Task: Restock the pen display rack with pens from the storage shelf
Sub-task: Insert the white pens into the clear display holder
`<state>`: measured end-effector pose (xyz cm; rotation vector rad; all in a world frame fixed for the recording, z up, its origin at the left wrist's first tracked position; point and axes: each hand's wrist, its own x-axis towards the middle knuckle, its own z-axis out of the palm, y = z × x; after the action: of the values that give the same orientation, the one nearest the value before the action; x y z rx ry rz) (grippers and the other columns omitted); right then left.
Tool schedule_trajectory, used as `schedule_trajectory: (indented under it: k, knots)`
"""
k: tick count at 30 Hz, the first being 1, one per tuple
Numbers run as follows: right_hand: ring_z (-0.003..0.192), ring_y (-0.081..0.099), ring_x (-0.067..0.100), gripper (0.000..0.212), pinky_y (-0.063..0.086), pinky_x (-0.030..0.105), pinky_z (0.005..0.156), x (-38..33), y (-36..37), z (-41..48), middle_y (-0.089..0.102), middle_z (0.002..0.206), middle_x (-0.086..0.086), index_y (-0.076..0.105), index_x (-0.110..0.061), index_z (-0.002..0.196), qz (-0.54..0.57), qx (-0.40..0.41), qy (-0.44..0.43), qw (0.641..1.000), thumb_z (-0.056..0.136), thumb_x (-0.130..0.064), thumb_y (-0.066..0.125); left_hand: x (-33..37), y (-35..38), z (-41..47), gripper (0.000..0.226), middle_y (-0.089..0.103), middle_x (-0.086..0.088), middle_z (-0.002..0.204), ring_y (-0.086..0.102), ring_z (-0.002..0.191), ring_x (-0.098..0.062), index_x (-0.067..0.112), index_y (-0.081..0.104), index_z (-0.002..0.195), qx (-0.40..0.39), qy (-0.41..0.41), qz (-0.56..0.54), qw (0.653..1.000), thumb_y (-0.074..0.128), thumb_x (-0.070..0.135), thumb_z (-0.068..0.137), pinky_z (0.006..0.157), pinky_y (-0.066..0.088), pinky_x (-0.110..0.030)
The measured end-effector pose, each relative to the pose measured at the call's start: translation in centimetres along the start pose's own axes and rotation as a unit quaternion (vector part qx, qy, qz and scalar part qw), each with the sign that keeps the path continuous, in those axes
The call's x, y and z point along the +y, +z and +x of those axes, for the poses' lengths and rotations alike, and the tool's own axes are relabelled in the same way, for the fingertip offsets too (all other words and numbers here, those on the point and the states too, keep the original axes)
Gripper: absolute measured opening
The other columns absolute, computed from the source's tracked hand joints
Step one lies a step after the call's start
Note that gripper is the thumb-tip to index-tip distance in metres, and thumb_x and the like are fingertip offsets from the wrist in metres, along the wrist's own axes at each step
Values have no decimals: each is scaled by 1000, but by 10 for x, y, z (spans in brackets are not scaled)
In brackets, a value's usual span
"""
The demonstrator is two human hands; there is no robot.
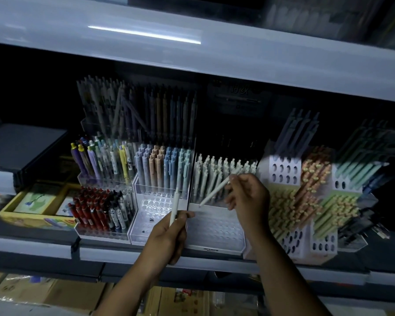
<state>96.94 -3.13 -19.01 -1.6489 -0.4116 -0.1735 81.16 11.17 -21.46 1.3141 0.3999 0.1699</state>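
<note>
My right hand [246,195] pinches a pale white pen [217,188] that slants tip-down over the white pen display rack [214,226]. The rack's back rows hold several matching pale pens [221,169]; its front rows of holes stand bare. My left hand [167,238] grips another pale pen [174,206], held nearly upright in front of the neighbouring clear rack [154,213]. That clear rack holds pastel pens [162,165] at its back.
Left of the clear rack stand red and black pens [96,208] and purple and yellow pens [100,160]. White hole-block holders with orange and green pens [306,201] fill the right. A yellow box [32,215] sits far left. Cardboard boxes [55,293] lie below the shelf.
</note>
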Motion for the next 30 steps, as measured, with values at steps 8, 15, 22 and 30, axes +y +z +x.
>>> schedule_trajectory:
  k: [8, 15, 22, 30]
  knots:
    - [52, 63, 3, 22, 53, 33, 49, 14, -8, 17, 63, 57, -7, 63, -13, 81, -183, 72, -129, 972, 100, -22, 65, 6, 2, 3, 36, 31, -2, 57, 24, 45, -17, 12, 38, 77, 9, -29, -26, 999, 40, 30, 109, 45, 22, -26]
    - [50, 54, 13, 29, 41, 27, 47, 34, -1, 23, 55, 57, -1, 51, -12, 73, -283, 12, -159, 946, 99, -18, 65, 8, -2, 0, 35, 39, -2, 67, 29, 47, -13, 8, 53, 98, 15, -1, -56, 998, 37, 37, 109, 50, 16, -29]
    - [49, 54, 18, 32, 46, 34, 47, 42, 10, 19, 55, 56, 3, 46, -16, 71, -297, -7, -143, 944, 97, -15, 64, 6, -4, 0, 33, 32, -2, 72, 18, 52, -13, 10, 57, 104, 20, 5, -86, 996, 40, 39, 108, 54, 12, -32]
    - [56, 65, 21, 17, 57, 45, 51, 46, 8, 2, 58, 62, 4, 49, -15, 90, -277, -17, -17, 961, 96, -16, 64, 10, -7, 3, 29, 33, -3, 73, 20, 56, -15, 13, 57, 100, 6, 8, -192, 981, 42, 38, 107, 51, 18, -30]
